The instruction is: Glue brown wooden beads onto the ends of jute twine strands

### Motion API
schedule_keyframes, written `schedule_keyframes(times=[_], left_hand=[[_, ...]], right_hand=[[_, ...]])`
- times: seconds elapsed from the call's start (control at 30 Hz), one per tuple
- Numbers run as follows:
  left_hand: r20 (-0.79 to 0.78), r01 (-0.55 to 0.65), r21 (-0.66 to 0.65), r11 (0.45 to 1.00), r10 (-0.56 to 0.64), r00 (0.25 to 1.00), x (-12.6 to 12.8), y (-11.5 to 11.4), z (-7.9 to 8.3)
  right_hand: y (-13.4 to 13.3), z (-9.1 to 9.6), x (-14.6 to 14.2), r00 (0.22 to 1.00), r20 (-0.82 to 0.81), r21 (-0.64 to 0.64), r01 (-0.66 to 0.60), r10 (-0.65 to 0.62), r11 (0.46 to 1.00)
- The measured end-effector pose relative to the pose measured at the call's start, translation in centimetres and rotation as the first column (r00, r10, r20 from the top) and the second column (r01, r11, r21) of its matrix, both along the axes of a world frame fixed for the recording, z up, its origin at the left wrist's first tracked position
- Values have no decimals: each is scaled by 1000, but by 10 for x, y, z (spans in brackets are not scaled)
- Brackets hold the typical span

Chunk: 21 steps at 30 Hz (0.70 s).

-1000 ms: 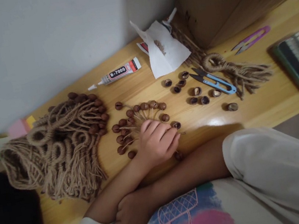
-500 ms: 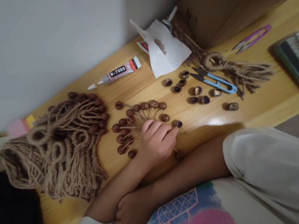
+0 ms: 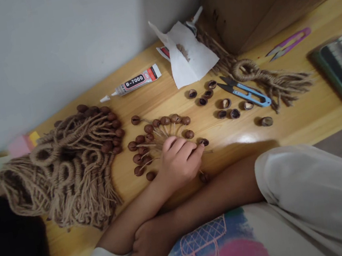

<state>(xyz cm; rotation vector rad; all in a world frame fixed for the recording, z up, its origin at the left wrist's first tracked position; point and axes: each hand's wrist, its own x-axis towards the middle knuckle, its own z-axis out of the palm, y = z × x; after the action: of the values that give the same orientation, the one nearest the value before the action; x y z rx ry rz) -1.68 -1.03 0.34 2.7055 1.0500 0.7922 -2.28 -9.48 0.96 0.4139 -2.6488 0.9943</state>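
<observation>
Left hand (image 3: 180,160) grips cords (image 3: 161,133), fingertip (image 3: 200,149) now nearer the shell (image 3: 205,141); right hand's (image 3: 152,247) grip unclear

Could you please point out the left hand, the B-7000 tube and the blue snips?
Left hand (image 3: 179,160), head view: on its back.
B-7000 tube (image 3: 135,81), head view: on its label.
Blue snips (image 3: 250,91), head view: on the handle.

The bench (image 3: 160,99) has a light wood-grain top running diagonally from lower left to upper right of the frame. Items resting on it: cord tassel pile (image 3: 81,191), left; brown nuts (image 3: 165,121) on fanned cords, centre; B-7000 tube (image 3: 134,81) with white cap (image 3: 105,98) near its nozzle, upper centre; shell halves (image 3: 234,113), blue snips (image 3: 240,93) and knotted tassel (image 3: 247,70), right of centre; purple snips (image 3: 291,47) and cardboard box (image 3: 246,11), upper right.
</observation>
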Motion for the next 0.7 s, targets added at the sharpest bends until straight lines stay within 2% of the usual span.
schedule_keyframes(times=[0.27,0.4,0.6,0.7], left_hand=[[-10,1,-6,1000,-1,1000,0,0,1],[-3,-3,-5,1000,3,1000,1,0,0],[21,-24,14,1000,23,1000,2,1,0],[30,-16,13,1000,16,999,2,1,0]], right_hand=[[-5,-5,-5,998,-48,-12,33,-34,999],[-5,-6,-4,1000,-31,-26,-8,7,1000],[-4,-5,-2,999,-35,-33,13,-14,999],[-1,-2,-2,1000,2,-35,-30,30,999]])
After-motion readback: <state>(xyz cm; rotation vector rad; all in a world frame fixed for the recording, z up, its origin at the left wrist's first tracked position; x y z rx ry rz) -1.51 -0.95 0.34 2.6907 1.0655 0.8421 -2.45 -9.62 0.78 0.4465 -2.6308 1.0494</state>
